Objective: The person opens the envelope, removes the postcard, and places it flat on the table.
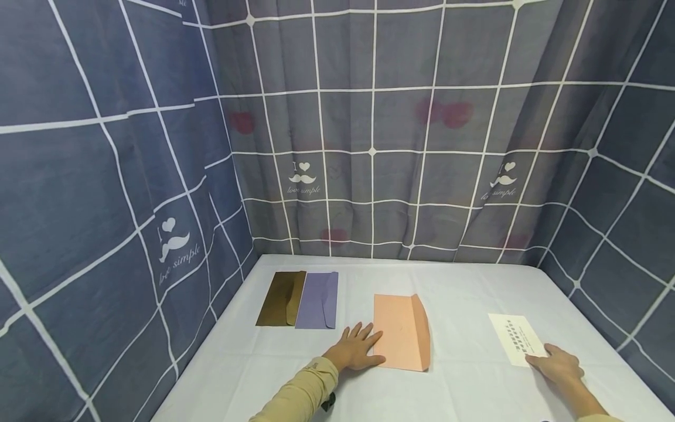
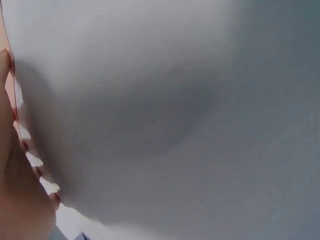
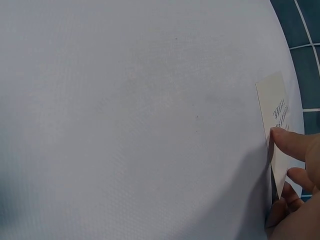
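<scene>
An orange envelope (image 1: 399, 334) lies in the middle of the white table, its flap unfolded along the right side. My left hand (image 1: 355, 349) rests at its left edge with the fingers spread and touching it. At the right, my right hand (image 1: 558, 364) pinches a cream card (image 1: 514, 337) with printed dark characters by its near right corner. In the right wrist view the thumb lies on top of the card (image 3: 274, 95) and the fingers are beneath, with that edge raised off the cloth. The left wrist view shows mostly blurred tabletop, with the left hand (image 2: 20, 185) at its edge.
A brown-gold envelope (image 1: 276, 299) and a purple envelope (image 1: 317, 300) lie side by side at the back left. White cloth covers the table (image 1: 464, 287). Dark grid-patterned curtains (image 1: 343, 129) hang behind it and on both sides.
</scene>
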Available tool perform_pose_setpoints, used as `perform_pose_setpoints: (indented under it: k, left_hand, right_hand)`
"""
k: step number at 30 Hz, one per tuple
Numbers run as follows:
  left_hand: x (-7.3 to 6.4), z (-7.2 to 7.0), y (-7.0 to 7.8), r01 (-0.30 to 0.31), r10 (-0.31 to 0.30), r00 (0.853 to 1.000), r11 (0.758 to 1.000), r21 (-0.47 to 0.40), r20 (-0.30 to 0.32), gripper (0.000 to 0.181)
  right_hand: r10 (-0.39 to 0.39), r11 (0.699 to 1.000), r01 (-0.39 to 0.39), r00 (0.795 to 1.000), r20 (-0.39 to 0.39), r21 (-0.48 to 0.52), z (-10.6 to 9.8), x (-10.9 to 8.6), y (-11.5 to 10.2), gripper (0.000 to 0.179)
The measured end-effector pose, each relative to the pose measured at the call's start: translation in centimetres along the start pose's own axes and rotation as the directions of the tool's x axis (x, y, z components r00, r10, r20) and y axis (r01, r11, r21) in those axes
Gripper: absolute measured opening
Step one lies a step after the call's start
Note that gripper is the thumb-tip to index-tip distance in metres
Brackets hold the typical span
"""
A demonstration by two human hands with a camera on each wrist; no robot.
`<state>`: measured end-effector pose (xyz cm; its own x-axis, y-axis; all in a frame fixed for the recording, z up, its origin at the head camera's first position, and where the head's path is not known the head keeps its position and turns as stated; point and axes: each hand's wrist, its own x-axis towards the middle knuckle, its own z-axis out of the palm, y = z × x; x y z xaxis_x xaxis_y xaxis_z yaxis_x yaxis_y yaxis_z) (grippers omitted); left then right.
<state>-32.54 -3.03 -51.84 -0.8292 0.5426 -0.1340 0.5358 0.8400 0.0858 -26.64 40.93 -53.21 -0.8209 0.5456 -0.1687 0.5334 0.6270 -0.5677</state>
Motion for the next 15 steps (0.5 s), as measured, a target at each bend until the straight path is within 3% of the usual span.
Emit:
perform_pose_setpoints:
  k: [3,5,10,13,15]
  left_hand:
    - [0.3,0.7,-0.1,-0.027,0.028,0.998,0.999,0.022,-0.050,0.069]
    - [0.5,1.3,-0.2,-0.057,0.063,0.991,0.997,0.052,-0.115,0.070]
    - [0.9,2.1,0.4,-0.114,0.159,0.946,0.979,0.167,-0.282,0.066]
    - [1.4,2.1,1.3,-0.104,0.183,0.928,0.963,0.248,-0.325,0.060]
    - [1.9,2.1,2.0,-0.081,0.174,0.932,0.955,0.285,-0.319,0.059]
  right_hand:
    - [-0.024,0.999,0.024,1.000,-0.010,0.023,0.0,-0.1,0.2,0.069]
    - [-0.035,0.999,0.035,0.999,-0.022,0.031,0.1,-0.2,0.3,0.068]
    - [-0.032,0.999,0.033,0.999,-0.029,0.029,0.3,-0.3,0.2,0.067]
    - [-0.017,0.999,0.018,1.000,-0.021,0.037,0.4,-0.4,0.1,0.067]
    - [-0.020,0.999,0.022,0.999,-0.027,0.039,0.4,-0.4,0.0,0.067]
